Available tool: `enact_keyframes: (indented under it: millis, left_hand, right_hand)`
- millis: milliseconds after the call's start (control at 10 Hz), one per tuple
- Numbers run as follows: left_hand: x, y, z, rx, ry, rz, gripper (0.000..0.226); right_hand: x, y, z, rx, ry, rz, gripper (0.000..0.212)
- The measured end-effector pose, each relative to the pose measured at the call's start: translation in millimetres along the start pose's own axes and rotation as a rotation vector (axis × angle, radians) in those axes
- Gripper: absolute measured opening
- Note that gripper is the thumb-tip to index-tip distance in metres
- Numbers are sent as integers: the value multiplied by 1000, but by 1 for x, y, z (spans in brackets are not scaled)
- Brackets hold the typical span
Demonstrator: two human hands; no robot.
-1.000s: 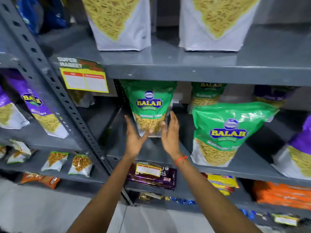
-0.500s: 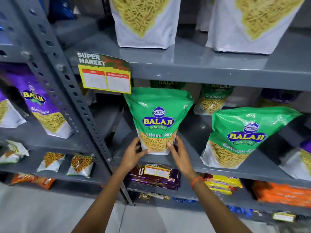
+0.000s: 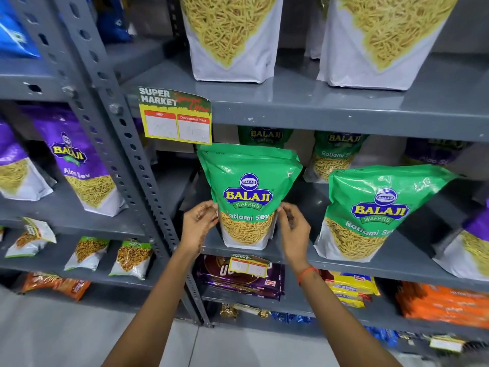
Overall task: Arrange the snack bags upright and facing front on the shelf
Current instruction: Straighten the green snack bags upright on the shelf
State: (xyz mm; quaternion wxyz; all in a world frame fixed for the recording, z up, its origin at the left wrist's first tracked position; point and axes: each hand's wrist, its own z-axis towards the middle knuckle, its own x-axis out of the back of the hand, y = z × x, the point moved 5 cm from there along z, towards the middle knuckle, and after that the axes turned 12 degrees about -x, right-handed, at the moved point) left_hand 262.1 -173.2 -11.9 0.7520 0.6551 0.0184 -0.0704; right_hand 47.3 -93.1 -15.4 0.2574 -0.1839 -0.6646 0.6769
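A green Balaji Ratlami Sev bag (image 3: 248, 192) stands upright and faces front at the left end of the middle grey shelf (image 3: 344, 263). My left hand (image 3: 198, 226) pinches its left edge at mid height. My right hand (image 3: 293, 231) pinches its right edge at the same height. A second green bag (image 3: 378, 213) stands to the right, leaning a little to the right. Two more green bags (image 3: 336, 154) stand behind, partly hidden. A purple bag (image 3: 476, 242) is cut off at the far right.
A yellow price tag (image 3: 176, 120) hangs from the upper shelf just above the held bag. A perforated steel post (image 3: 127, 144) rises to the left. Purple bags (image 3: 76, 160) fill the left bay, large white bags (image 3: 232, 35) the shelf above, biscuit packs (image 3: 240, 279) the one below.
The green bag came forward from deep on the shelf to its front edge. My hands went from open behind it, to its base, and now hold its side edges higher up.
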Motion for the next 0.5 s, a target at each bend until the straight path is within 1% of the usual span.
enact_keyframes:
  millis: [100, 200, 300, 400, 500]
  left_hand:
    - [-2, 5, 0, -71, 29, 73, 17]
    - [-1, 5, -5, -58, 40, 107, 25]
    - [-8, 20, -16, -112, -3, 269, 28]
    - [-14, 31, -34, -78, -93, 803, 24]
    - [-49, 58, -60, -40, -235, 1143, 26]
  right_hand:
    - [-1, -2, -2, 11, 48, -4, 10]
    - [-2, -3, -10, -4, 33, 4, 10]
    - [2, -20, -15, 5, 31, -174, 23]
    - [12, -46, -27, 160, 90, -514, 33]
    - [23, -79, -37, 226, 6, -733, 37]
